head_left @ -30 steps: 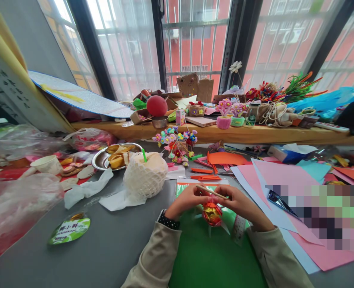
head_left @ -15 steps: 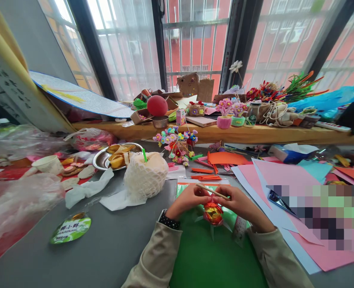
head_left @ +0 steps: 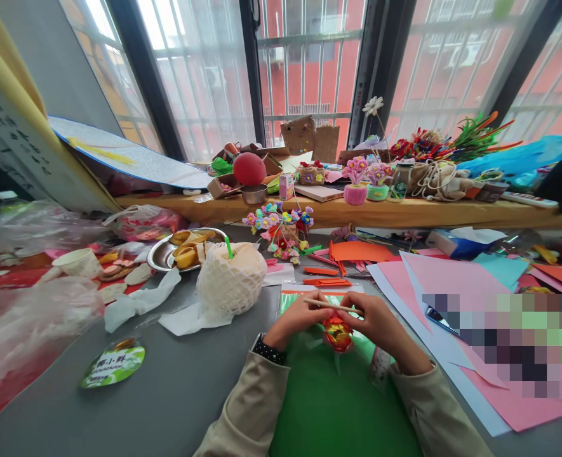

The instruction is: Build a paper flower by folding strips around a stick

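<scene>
The flower shows layered red petals (yellow inside) above the green mat, toward its far edge. Left hand and right hand pinch its far side; a stick spans both.

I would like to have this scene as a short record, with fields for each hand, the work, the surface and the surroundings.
Left hand: fingertips at the far side of the flower
Right hand: holds a thin stick, fingertips beside the flower
Work: red-and-yellow flower between both hands
Surface: green mat on grey table
Left side: net-wrapped coconut with green straw
Right side: pink paper sheets
Beyond: orange strips
</scene>
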{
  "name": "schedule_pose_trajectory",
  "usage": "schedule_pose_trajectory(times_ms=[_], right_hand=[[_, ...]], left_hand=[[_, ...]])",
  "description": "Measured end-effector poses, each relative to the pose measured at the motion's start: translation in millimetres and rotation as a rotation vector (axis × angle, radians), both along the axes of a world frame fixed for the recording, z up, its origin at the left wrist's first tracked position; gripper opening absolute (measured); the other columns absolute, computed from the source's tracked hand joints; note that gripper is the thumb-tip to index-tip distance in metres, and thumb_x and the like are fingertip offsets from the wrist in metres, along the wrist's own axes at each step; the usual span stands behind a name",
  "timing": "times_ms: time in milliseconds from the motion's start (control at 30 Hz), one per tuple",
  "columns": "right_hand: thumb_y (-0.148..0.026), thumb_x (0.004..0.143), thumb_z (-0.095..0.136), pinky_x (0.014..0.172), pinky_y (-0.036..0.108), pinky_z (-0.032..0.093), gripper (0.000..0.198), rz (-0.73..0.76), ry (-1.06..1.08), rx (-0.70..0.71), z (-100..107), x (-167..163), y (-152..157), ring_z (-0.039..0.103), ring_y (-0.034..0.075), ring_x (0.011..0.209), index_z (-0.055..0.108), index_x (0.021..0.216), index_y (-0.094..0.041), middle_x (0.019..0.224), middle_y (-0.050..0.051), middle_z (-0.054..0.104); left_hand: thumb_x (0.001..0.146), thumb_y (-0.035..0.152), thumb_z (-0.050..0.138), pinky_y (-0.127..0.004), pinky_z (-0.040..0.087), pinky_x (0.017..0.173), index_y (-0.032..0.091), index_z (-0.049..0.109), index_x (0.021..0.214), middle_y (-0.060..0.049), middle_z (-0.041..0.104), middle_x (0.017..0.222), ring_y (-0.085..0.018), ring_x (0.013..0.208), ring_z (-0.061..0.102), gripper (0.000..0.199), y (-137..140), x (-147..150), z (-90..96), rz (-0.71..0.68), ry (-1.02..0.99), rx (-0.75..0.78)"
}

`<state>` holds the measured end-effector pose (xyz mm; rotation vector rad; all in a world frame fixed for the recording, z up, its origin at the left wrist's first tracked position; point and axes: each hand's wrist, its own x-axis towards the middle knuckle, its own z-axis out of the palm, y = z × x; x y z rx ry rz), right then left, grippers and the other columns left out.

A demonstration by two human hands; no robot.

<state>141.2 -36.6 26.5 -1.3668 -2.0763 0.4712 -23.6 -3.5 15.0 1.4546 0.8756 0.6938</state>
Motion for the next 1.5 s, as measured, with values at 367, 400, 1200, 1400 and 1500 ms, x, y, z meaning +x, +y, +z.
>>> schedule_pose_trajectory(times_ms=[367,400,1200,1400,1500], right_hand=[[-0.026,0.071,0.05,0.054,0.023,0.039,0.009,-0.247,0.09,0.229,-6.8,1.5,2.9,0.055,0.015,0.061,0.055,0.071,-0.018,0.069,0.002,0.062],[-0.026,0.072,0.049,0.052,0.022,0.039,0.01,-0.268,0.087,0.254,-6.8,1.0,2.8,0.054,0.014,0.058,0.055,0.071,-0.018,0.068,0.002,0.062],[-0.02,0.072,0.046,0.052,0.023,0.04,0.02,-0.078,0.087,0.093,-1.5,10.8,5.0,0.054,0.014,0.059,0.06,0.086,-0.018,0.082,0.004,0.065],[-0.021,0.074,0.046,0.059,0.025,0.043,0.018,-0.09,0.098,0.09,-4.4,9.5,5.9,0.057,0.016,0.071,0.061,0.085,-0.018,0.082,0.004,0.065],[-0.019,0.073,0.046,0.063,0.026,0.043,0.017,-0.09,0.055,0.131,-6.1,7.9,6.2,0.057,0.018,0.076,0.06,0.083,-0.018,0.082,0.004,0.064]], left_hand=[[0.057,0.028,0.068,-0.028,0.041,0.074,0.013,0.052,0.093,-0.008,0.057,0.094,-0.017,0.085,0.055,0.042,-6.9,3.8,8.6,-0.107,-0.275,-0.093],[0.056,0.028,0.069,-0.029,0.041,0.075,0.014,0.051,0.095,-0.009,0.057,0.097,-0.018,0.086,0.055,0.045,-8.1,4.1,9.5,-0.1,-0.268,-0.094],[0.061,0.038,0.061,-0.023,0.042,0.062,0.015,0.055,0.096,-0.002,0.058,0.077,-0.012,0.066,0.052,0.042,-9.7,8.0,7.5,-0.01,0.08,0.237],[0.059,0.04,0.062,-0.025,0.04,0.069,0.017,0.058,0.096,-0.003,0.061,0.084,-0.016,0.076,0.053,0.044,-6.8,7.5,4.4,0.039,0.187,0.373],[0.06,0.038,0.062,-0.026,0.039,0.073,0.016,0.058,0.096,-0.004,0.061,0.09,-0.017,0.082,0.053,0.042,-7.6,7.8,5.8,0.047,0.176,0.365]])
